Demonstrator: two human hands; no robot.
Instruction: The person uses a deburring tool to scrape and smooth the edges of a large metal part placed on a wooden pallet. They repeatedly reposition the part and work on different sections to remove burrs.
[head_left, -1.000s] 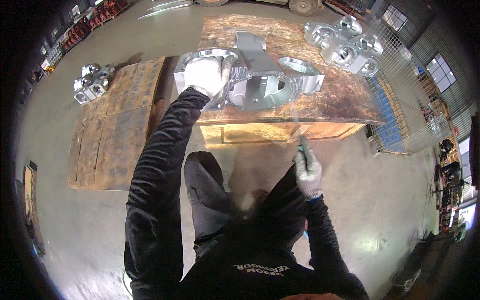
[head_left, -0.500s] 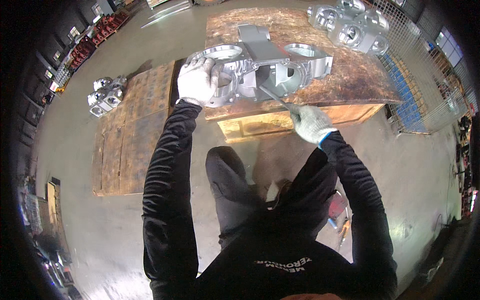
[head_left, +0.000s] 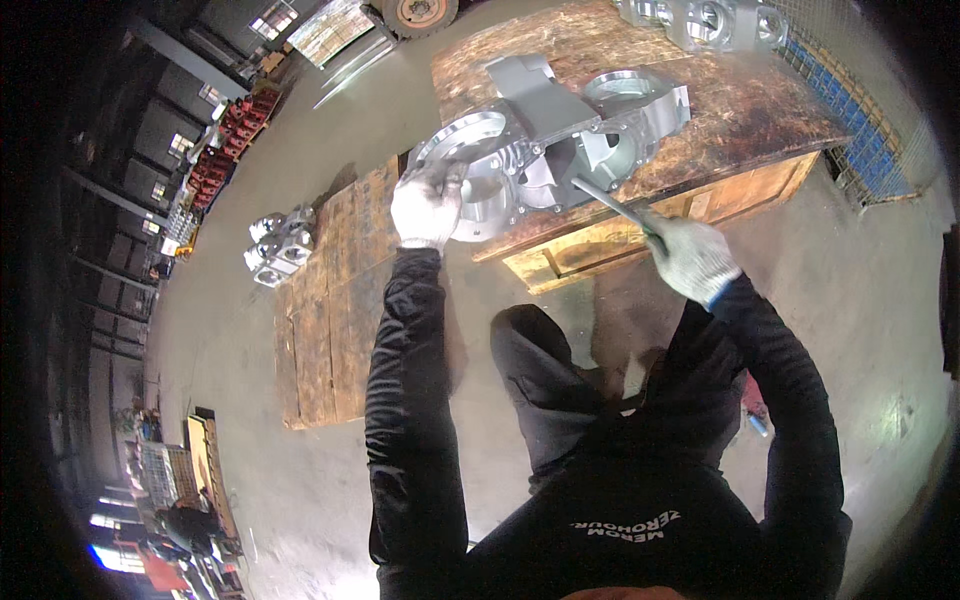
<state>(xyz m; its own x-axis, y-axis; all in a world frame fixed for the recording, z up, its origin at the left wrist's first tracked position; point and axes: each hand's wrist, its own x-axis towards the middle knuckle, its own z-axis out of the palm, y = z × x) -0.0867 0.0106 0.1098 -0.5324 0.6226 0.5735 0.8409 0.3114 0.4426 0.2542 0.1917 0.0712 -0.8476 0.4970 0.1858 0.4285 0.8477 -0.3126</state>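
A large silver metal casting (head_left: 548, 105) with round openings and a flat raised arm lies at the front edge of a worn wooden crate top. My left hand (head_left: 427, 203), in a white knit glove, grips the casting's left end, fingers curled over its rim beside a round bore. In my gloved right hand (head_left: 695, 258) is a slim grey bar, apparently a file (head_left: 606, 198). Its tip reaches into the opening at the casting's middle. The end inside my palm is hidden.
The wooden crate (head_left: 740, 130) also bears more castings (head_left: 712, 25) at its far right, near a wire mesh cage (head_left: 850, 95). On the left, a lower wooden platform (head_left: 340, 300) has a smaller casting (head_left: 280, 247) by its far edge. Red parts (head_left: 215, 160) stand in rows beyond.
The whole view has swung, shifting the casting and both hands rightward in the picture. My left hand stays on the casting's end, and the file's tip is still at the middle opening.
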